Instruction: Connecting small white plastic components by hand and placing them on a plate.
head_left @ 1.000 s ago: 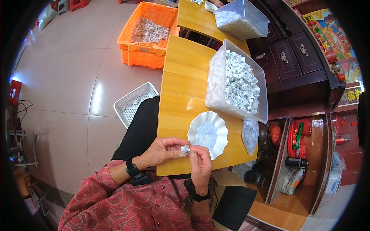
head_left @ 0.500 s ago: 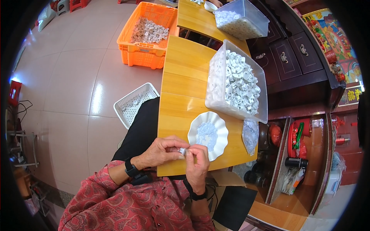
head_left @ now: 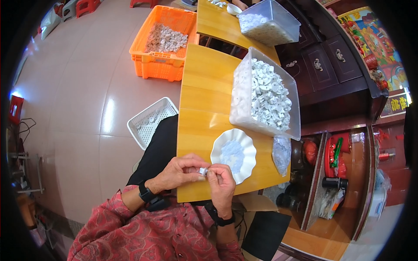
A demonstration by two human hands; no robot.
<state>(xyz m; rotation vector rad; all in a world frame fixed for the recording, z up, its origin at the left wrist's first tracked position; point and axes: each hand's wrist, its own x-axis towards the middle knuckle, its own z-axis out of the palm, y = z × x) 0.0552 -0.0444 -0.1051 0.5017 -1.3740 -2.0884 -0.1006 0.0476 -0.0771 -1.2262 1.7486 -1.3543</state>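
Observation:
Between the thumb and fingers of my left hand (head_left: 180,172) is a small white plastic part (head_left: 203,171), pinched over the near edge of the table. My right hand (head_left: 222,180) meets it from the other side, thumb and forefinger pressed together at the part; any tiny piece between them is too small to make out. Just beyond my right hand stands a white scalloped bowl (head_left: 248,163) with small pale blue pieces (head_left: 232,155) in it. Farther back, a clear plastic bin (head_left: 242,98) is heaped with similar white parts (head_left: 271,95).
A clear bag (head_left: 281,154) lies right of the bowl. Another clear bin (head_left: 287,32) stands on the far table. An orange crate (head_left: 159,56) and a white basket (head_left: 138,138) sit on the floor at left. Dark drawers (head_left: 320,65) and shelves line the right.
Both hands stay together at the small white part, with only slight finger movement. The whole view has shifted a little; nothing else has visibly moved.

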